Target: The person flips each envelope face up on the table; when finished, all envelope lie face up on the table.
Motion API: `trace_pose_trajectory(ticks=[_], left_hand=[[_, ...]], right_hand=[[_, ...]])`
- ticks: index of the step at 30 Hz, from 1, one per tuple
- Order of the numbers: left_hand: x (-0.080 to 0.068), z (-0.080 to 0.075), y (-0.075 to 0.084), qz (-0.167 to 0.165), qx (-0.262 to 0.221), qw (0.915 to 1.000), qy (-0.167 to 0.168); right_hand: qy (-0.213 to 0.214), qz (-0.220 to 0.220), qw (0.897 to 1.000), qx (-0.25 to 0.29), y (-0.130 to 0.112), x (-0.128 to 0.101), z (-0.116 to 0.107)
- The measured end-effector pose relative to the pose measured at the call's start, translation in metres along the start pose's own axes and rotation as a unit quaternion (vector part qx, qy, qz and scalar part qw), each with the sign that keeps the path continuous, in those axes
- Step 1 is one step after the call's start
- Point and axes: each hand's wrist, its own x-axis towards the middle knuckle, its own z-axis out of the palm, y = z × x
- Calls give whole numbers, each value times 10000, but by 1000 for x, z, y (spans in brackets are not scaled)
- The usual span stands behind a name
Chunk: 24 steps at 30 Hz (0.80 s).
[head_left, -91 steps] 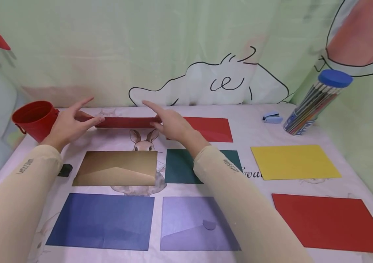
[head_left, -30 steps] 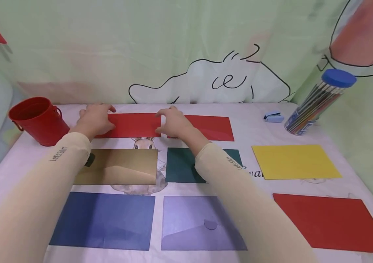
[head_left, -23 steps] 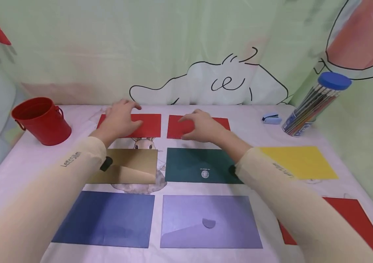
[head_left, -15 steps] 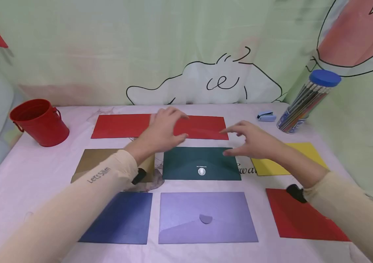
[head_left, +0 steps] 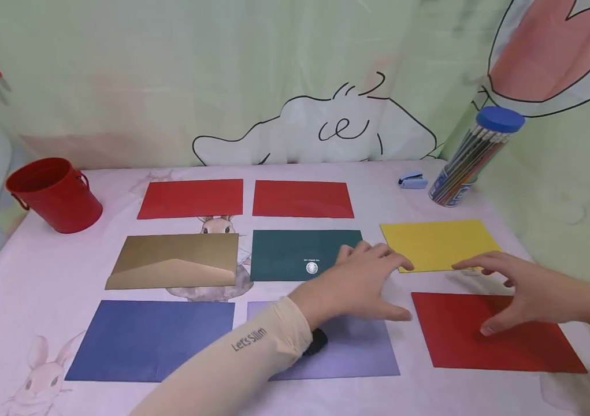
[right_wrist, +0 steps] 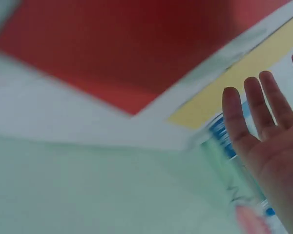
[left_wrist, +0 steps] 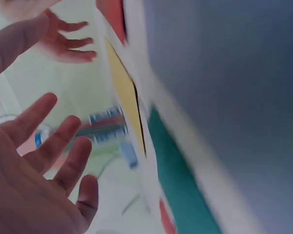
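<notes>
My left hand (head_left: pixel 354 283) hovers with fingers spread over the gap right of the dark green envelope (head_left: pixel 284 254) and the purple envelope (head_left: pixel 357 352), partly covering both. Nothing is in its grasp. Above the large red envelope (head_left: pixel 461 341) at the right is my right hand (head_left: pixel 539 289), thumb and fingers apart, also holding nothing; the yellow envelope (head_left: pixel 435 242) lies just beyond it. Both palms appear bare in the wrist views, the left palm (left_wrist: pixel 34 180) and the right palm (right_wrist: pixel 288 161). A gold envelope (head_left: pixel 175 260) and a blue envelope (head_left: pixel 154 341) lie flat at left.
Two smaller red envelopes (head_left: pixel 190 198) lie side by side in the back row. A red bucket (head_left: pixel 60 199) stands at the back left. At the back right are a light blue stapler (head_left: pixel 413 180) and a blue-lidded tube of pencils (head_left: pixel 468 159). A curtain hangs behind.
The left red envelope at the back, earlier tilted up between both hands, now lies flat and released. Both hands have moved right and toward me, over the right-hand envelopes.
</notes>
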Motion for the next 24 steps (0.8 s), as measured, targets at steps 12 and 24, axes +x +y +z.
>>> trace_pose_trajectory(ticks=[12, 24], left_hand=[[21, 48, 47, -248, -266, 9972, -647], [15, 65, 60, -31, 872, 9939, -681]], right_hand=[[20, 504, 9978, -437, 89, -54, 26], [61, 500, 9962, -706, 97, -64, 35]])
